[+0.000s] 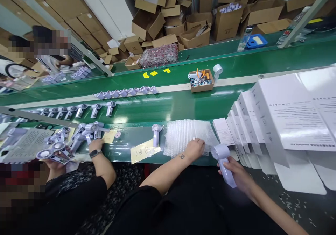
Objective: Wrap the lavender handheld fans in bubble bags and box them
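Observation:
My right hand [236, 173] is wrapped round the handle of a pale lilac handheld fan [222, 152], which I hold upright, slightly tilted, in front of my body at the bench edge. Over a stack of clear bubble-wrap bags [181, 137], my left hand [194, 149] has its fingers curled and pinched at the top bag's right part. Just left of the stack, another lilac fan [156, 135] lies on the bench, its handle over a yellow paper with handwriting [139, 153].
White printed boxes [291, 112] stand in a row at the right. A carton of small parts [202, 86] sits on the belt's far edge. Rows of fans [110, 108] lie on the green belt at left. Beside me, a co-worker's hands [96, 146] are among several fans.

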Demonstrator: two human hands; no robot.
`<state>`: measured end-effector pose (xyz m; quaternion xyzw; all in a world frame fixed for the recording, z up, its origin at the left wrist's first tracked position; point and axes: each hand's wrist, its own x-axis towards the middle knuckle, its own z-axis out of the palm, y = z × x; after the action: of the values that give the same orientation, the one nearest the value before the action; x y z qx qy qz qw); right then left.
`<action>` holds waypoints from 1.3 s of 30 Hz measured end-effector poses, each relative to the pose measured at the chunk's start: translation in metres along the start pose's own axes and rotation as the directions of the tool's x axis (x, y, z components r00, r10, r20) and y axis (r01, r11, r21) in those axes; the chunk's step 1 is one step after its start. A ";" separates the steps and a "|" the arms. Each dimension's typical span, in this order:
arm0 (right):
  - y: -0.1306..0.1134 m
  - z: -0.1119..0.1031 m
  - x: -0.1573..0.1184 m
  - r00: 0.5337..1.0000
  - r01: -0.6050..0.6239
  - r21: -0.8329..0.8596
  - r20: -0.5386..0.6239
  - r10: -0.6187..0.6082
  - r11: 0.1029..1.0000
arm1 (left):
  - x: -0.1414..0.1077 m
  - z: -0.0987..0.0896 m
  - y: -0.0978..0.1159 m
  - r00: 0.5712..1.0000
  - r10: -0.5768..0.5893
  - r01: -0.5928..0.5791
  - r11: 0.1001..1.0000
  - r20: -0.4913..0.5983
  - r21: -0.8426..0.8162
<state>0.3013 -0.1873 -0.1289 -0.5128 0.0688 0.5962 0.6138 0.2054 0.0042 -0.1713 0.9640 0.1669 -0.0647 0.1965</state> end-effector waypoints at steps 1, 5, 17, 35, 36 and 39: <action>-0.001 0.004 0.002 1.000 0.002 -0.003 0.031 -0.002 1.000 | -0.002 -0.005 0.003 0.998 -0.017 0.010 0.992 -0.058 -0.127; -0.002 0.027 0.008 0.991 0.058 -0.033 0.121 -0.053 0.998 | -0.013 -0.019 0.006 0.963 -0.207 0.037 0.741 -0.175 -0.671; 0.014 0.071 -0.001 0.996 0.081 -0.027 -0.046 -0.082 0.996 | -0.052 -0.047 -0.006 0.934 -0.063 -0.206 0.711 -0.353 -0.672; 0.008 0.083 0.015 0.936 0.322 0.146 -0.194 -0.292 0.935 | -0.030 -0.043 -0.005 0.952 0.214 -0.289 0.867 -0.220 -0.407; 0.006 0.087 0.010 0.933 0.336 0.197 -0.203 -0.296 0.921 | -0.031 -0.051 0.000 0.952 0.186 -0.279 0.859 -0.244 -0.429; 0.003 0.092 -0.001 0.933 0.333 0.212 -0.212 -0.290 0.919 | -0.032 -0.069 0.014 0.966 0.076 -0.207 0.805 -0.248 -0.556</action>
<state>0.2499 -0.1231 -0.0869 -0.4885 0.1128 0.4297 0.7509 0.1849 0.0102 -0.0970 0.8699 0.1261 0.1079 0.4644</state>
